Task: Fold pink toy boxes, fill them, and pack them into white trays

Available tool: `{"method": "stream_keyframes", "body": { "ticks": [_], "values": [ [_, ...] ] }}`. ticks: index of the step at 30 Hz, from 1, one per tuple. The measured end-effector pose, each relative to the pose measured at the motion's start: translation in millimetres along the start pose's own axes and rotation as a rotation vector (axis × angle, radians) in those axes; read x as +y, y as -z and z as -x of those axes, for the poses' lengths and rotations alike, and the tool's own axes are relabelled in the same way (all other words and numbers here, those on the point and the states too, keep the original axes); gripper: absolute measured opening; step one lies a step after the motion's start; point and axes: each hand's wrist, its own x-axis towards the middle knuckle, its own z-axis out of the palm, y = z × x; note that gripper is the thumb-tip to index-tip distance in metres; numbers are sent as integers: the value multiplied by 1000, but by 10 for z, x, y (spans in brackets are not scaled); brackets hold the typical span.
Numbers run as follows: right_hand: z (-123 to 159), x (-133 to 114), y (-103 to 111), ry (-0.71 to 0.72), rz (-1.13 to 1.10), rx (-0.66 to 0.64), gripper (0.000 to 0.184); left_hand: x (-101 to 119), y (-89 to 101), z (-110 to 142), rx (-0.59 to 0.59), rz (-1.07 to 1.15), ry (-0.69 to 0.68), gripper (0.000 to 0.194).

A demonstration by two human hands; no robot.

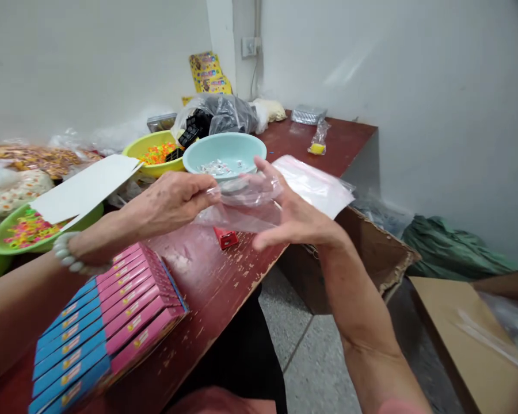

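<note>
My left hand [168,201], with a beaded bracelet at the wrist, pinches one edge of a clear plastic bag [242,214] between thumb and fingers. The bag hangs in the air over the red table. At its other end is my right hand [304,218], thumb and fingers spread wide; the plastic touches its fingers, and some of the fingertips are seen through or behind it. Below the bag lies a small red object [225,238]. A light blue basin [224,144] holding small whitish pieces stands just behind my hands.
Pink and blue boxes [107,325] stand in rows at the front left. Flat clear bags [313,184] lie stacked on the right. Behind are a yellow basin [155,168] and a green basin [47,244] of colourful pieces. An open carton [362,247] sits beside the table [190,345].
</note>
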Motion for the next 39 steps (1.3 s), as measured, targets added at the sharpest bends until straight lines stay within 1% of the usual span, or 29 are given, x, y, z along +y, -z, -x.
{"method": "stream_keyframes", "body": {
  "ticks": [1, 2, 4, 6, 7, 8, 10, 13, 15, 17, 19, 21, 22, 25, 26, 27, 28, 29, 31, 33, 34, 35, 36, 37, 39],
  "values": [
    [-24, -206, -196, 15, -29, -22, 98, 58, 34, -12, 22, 39, 9, 34],
    [-47, -370, -369, 2, -61, -10, 88, 117, 64, -3, 49, 70, 18, 37],
    [-84, -583, -620, -50, -119, 25, 63, 226, 114, 81, 121, 82, 40, 36],
    [-106, -698, -741, -73, -167, 94, 42, 291, 160, 235, 176, 19, 67, 40],
    [-112, -744, -764, -65, -186, 123, 36, 302, 188, 327, 184, -29, 83, 42],
    [-115, -793, -771, -50, -202, 144, 33, 298, 221, 424, 196, -77, 106, 37],
    [-119, -918, -763, -30, -213, 137, 32, 254, 312, 615, 239, -132, 156, 19],
    [-128, -1146, -756, 13, -142, 66, 34, 154, 493, 868, 329, -156, 151, 28],
    [-136, -1270, -771, 69, -36, 27, 37, 108, 607, 1010, 412, -203, 119, 27],
    [-142, -1333, -795, 121, 104, -28, 38, 100, 684, 1128, 535, -255, 130, 23],
    [-150, -1334, -819, 155, 237, -96, 33, 126, 717, 1224, 626, -242, 173, 24],
    [-165, -1304, -846, 146, 373, -142, 27, 176, 719, 1299, 687, -191, 202, 25],
    [-175, -1292, -860, 118, 462, -142, 26, 205, 717, 1332, 723, -175, 203, 24],
    [-214, -1320, -899, 12, 779, -140, 32, 282, 749, 1439, 833, -185, 187, 21],
    [-225, -1352, -907, -1, 849, -151, 34, 297, 781, 1484, 849, -191, 185, 20],
    [-234, -1391, -911, -1, 873, -174, 35, 303, 824, 1536, 842, -194, 187, 18],
    [-239, -1434, -911, 13, 838, -198, 36, 302, 875, 1596, 820, -199, 190, 16],
    [-240, -1476, -909, 30, 743, -220, 36, 293, 930, 1661, 786, -211, 195, 19],
    [-228, -1547, -909, 69, 425, -239, 41, 269, 1036, 1804, 709, -264, 209, 38],
    [-207, -1590, -933, 139, 94, -203, 56, 258, 1117, 1944, 657, -353, 235, 58],
    [-197, -1603, -958, 183, -21, -166, 64, 266, 1149, 2007, 636, -402, 257, 64],
    [-189, -1613, -991, 232, -95, -123, 69, 284, 1178, 2061, 610, -453, 286, 69],
    [-184, -1620, -1029, 278, -134, -81, 68, 313, 1209, 2108, 584, -502, 321, 73],
    [-184, -1626, -1070, 312, -156, -51, 60, 350, 1244, 2145, 553, -544, 356, 78],
    [-196, -1638, -1145, 358, -215, -22, 34, 431, 1334, 2196, 503, -593, 424, 87]
  ]
}}
